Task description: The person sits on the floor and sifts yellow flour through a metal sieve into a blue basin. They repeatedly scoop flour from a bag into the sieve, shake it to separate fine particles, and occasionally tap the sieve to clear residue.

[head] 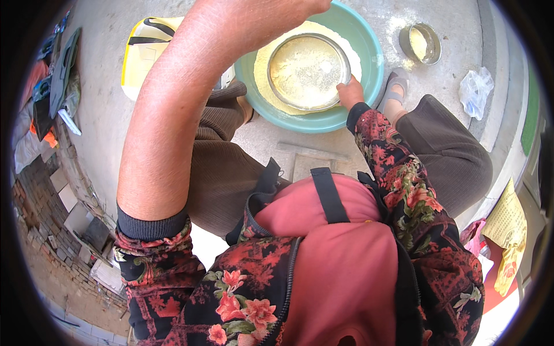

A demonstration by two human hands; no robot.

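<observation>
A round metal sieve [271, 82] sits inside a wide green plastic basin [375, 78], with pale yellow flour on its mesh. More pale yellow flour [261, 71] lies in the basin around and below it. My right hand [351, 93] grips the sieve's rim at the near right side. My left arm reaches up across the view, and my left hand [301, 11] is above the basin's far side. The top edge of the picture cuts off its fingers, so whether they hold anything is hidden.
Right of the basin stands a small round metal container [436, 49] with flour in it, beside spilled flour [396, 24] on the concrete. A clear plastic bag [476, 93] lies farther right. Leftward is a yellow-edged white container [140, 71] with black straps. Bricks [56, 242] line the far left.
</observation>
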